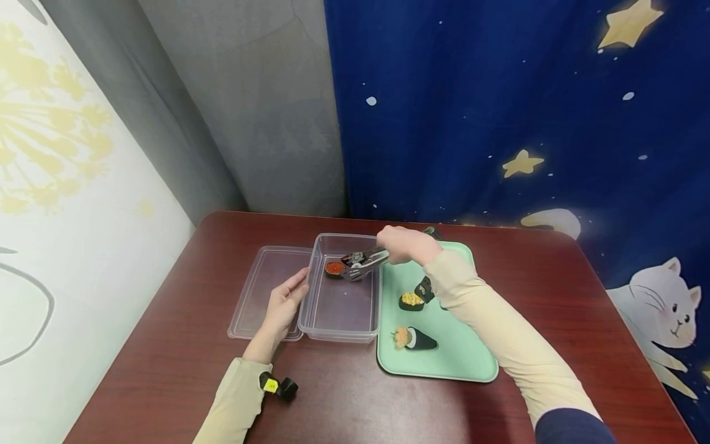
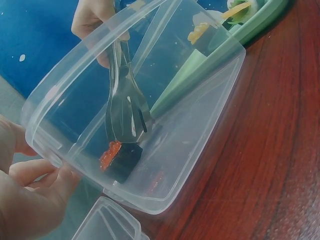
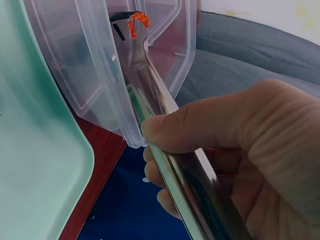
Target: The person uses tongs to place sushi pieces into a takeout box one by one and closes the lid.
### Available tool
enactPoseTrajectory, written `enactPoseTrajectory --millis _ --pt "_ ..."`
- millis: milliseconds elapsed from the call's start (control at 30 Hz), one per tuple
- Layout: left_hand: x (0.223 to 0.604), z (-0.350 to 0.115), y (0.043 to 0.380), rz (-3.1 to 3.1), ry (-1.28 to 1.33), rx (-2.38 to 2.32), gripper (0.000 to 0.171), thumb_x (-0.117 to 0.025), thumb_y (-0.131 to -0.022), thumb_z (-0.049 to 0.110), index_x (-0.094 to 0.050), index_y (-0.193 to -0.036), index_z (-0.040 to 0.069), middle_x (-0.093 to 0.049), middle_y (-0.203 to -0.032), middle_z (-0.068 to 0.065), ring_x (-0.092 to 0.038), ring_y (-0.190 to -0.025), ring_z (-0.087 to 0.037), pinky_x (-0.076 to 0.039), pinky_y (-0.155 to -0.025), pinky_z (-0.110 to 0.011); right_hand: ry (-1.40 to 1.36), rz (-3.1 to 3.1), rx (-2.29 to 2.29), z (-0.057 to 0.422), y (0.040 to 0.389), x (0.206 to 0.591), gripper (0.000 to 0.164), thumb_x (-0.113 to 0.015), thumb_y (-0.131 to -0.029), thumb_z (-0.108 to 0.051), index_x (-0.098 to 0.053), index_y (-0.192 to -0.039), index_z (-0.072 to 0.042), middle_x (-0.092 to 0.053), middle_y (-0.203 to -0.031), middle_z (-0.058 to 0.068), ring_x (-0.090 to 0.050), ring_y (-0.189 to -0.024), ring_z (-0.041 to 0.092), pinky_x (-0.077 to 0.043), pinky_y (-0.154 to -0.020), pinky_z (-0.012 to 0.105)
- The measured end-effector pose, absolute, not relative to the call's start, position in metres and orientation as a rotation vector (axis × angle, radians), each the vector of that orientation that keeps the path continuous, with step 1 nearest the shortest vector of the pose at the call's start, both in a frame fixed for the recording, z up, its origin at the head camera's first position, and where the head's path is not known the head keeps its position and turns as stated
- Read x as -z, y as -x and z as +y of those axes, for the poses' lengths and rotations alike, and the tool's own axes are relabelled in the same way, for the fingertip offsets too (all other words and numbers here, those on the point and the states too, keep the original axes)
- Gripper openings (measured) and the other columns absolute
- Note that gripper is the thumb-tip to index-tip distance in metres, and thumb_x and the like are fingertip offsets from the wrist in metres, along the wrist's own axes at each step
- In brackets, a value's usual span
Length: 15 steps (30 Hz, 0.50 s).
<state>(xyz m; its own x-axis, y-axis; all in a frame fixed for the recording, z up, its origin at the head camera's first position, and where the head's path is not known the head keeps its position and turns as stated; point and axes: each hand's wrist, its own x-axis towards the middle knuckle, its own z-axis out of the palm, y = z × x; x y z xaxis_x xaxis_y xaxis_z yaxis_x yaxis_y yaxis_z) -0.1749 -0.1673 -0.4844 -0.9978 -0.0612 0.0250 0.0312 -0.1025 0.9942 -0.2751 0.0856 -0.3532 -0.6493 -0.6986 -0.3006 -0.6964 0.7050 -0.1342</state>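
Observation:
My left hand (image 1: 283, 305) holds the left side of a clear plastic container (image 1: 341, 314), thumb and fingers at its rim. With curled fingers, my right hand (image 1: 407, 243) grips metal serving tongs (image 1: 368, 262), which reach down into the container. At their tips is a sushi piece topped with orange roe (image 1: 334, 268), a dark wrap around its side (image 2: 129, 162). Whether the tongs pinch it or only touch it, I cannot tell. In the right wrist view, the thumb presses along the tongs' handle (image 3: 172, 170).
A clear lid (image 1: 261, 296) lies left of the container, partly under it. To the right is a pale green tray (image 1: 460, 351) bearing a sushi piece with yellow topping (image 1: 412, 300) and a cone hand roll (image 1: 420, 339). My right forearm covers part of the tray. Curtains hang behind the table.

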Motion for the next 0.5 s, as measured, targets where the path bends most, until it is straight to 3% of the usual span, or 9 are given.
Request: enactPoseTrajectory --millis 200,500 --pt "0.484 -0.167 0.175 -2.065 -0.052 2.318 0.043 -0.046 -0.092 -0.01 -0.04 -0.134 -0.013 -0.039 -0.14 -0.023 -0.038 -0.129 -0.03 -0.04 -0.095 -0.013 1.096 2.588 -0.049 0.078 0.275 0.354 0.021 -0.055 -0.076 0.013 -0.058 -0.071 -0.008 -0.045 -0.067 -0.001 -0.029 -0.06 0.014 -0.026 -0.052 0.024" --pt "0.483 -0.167 0.175 -2.05 -0.057 2.308 0.042 -0.047 -0.091 -0.011 -0.041 -0.133 -0.013 -0.039 -0.14 -0.024 -0.038 -0.129 -0.031 -0.041 -0.094 -0.011 1.022 2.591 -0.097 0.074 0.273 0.355 0.015 -0.059 -0.079 0.008 -0.06 -0.077 -0.007 -0.054 -0.074 0.003 -0.034 -0.061 0.015 -0.031 -0.053 0.025"
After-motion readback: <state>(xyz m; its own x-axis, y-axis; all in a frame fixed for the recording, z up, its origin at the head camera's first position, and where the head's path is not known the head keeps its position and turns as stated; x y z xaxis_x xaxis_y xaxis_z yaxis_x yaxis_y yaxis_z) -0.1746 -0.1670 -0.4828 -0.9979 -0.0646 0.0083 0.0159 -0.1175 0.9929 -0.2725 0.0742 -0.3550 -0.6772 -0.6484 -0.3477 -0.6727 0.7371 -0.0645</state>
